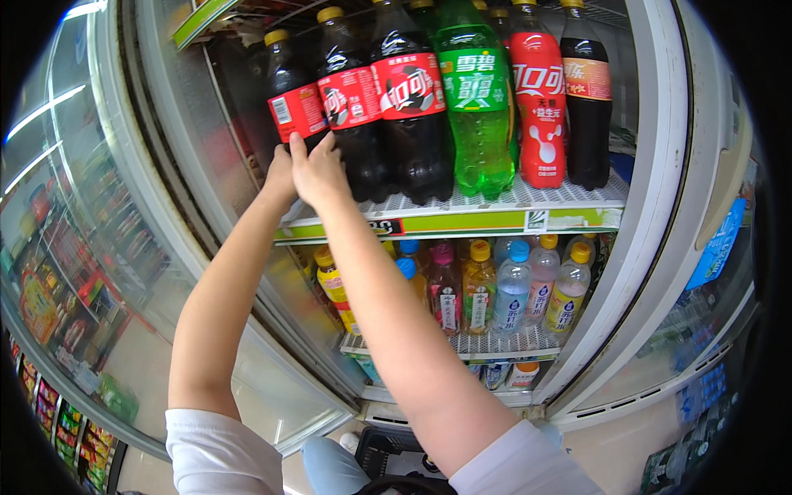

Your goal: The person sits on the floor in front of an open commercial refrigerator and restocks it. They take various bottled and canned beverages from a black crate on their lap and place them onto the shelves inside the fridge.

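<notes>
Both hands reach into an upright drinks cooler at the left end of its upper shelf. My left hand [282, 174] and my right hand [318, 172] are around the lower part of the leftmost cola bottle [296, 102], which has a yellow cap and a red label. Its base is hidden behind my hands. Just right of it stand a second cola bottle [349, 93] and a larger-looking cola bottle [411, 86], followed by a green Sprite bottle [475, 124]. Further along are a bottle in a full red sleeve [541, 111] and a cola bottle with an orange label [585, 117].
The wire shelf [495, 207] has a green price strip. Smaller drink bottles [510, 303] fill the shelf below. An open glass door [117, 204] stands at left, the cooler frame [656, 167] at right. A black basket [387, 451] sits on the floor by my legs.
</notes>
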A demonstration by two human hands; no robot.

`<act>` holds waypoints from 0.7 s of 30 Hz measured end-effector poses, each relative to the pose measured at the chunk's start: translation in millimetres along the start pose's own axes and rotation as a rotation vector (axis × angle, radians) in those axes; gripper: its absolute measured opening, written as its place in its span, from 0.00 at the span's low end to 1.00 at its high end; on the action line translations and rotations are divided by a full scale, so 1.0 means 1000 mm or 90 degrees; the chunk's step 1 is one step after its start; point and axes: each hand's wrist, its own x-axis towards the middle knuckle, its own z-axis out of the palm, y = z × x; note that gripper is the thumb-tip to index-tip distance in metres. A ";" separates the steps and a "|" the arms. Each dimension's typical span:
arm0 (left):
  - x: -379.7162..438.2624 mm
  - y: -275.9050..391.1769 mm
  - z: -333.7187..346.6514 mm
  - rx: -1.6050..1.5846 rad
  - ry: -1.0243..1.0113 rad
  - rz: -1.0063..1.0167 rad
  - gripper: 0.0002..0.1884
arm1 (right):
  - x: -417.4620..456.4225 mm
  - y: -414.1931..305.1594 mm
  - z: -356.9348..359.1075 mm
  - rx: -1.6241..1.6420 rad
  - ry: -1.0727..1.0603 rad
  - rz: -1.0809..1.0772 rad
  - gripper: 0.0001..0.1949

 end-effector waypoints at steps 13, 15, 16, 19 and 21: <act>-0.063 0.033 -0.037 -0.251 0.083 0.283 0.30 | -0.023 -0.019 -0.012 -0.065 0.159 -0.561 0.32; -0.083 0.056 -0.047 -0.148 0.021 0.367 0.22 | -0.042 -0.040 -0.038 -0.031 0.087 -0.540 0.32; -0.096 0.062 -0.053 -0.158 0.006 0.401 0.19 | -0.056 -0.050 -0.052 -0.070 0.067 -0.541 0.32; -0.177 0.100 -0.060 -0.160 -0.198 0.322 0.25 | -0.154 -0.075 -0.101 -0.194 0.041 -0.474 0.34; -0.218 0.093 -0.033 -0.252 -0.294 0.258 0.27 | -0.186 -0.067 -0.145 -0.137 -0.069 -0.352 0.34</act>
